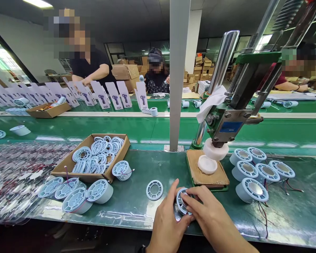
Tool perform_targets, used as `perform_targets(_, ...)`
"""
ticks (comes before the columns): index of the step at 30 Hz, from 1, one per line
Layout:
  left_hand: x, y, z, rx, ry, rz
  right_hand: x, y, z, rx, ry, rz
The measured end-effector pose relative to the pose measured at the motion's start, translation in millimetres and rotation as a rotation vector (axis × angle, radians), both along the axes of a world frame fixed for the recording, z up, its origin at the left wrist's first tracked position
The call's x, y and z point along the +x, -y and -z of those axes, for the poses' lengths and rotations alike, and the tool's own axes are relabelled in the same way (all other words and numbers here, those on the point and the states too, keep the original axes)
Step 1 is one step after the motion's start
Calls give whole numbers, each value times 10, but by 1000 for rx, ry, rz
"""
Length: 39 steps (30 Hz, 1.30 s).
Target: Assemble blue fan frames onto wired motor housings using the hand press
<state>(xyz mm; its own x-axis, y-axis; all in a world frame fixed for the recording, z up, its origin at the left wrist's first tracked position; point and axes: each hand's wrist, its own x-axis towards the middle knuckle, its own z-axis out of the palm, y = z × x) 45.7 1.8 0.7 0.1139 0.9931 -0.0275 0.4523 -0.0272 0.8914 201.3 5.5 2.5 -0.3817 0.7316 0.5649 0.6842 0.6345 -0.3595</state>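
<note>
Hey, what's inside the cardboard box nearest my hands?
The box holds a heap of light-blue rings. The top ones cover much of those underneath; whatever lies deeper can't be seen.

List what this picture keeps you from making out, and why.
In the head view:
Sides of the blue part: mostly covered by left hand and right hand.
Top of the press: cut off by the upper edge.
Bottom of the cardboard box: buried under blue rings.
Fine print on white cartons: too small.

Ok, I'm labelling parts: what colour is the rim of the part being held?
The rim is pale blue; the head view shows it best.
</note>
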Motion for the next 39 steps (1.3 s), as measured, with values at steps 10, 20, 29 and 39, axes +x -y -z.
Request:
perform_targets(10, -24, 2, 55, 67, -6, 16, 55, -88, -209, -135, 174, -79)
perform_targets(20, -25, -54, 83, 148, -26, 26, 2, -182, -1168, -183, -353, -214)
perform_targets(29, -26, -7, 241, 233, -53, -3, -45, -73, -322, -347, 141, 64)
perform_targets(39, -10, 8, 279, 276, -64, 4, -174, -38, -220, -64, 281, 119)
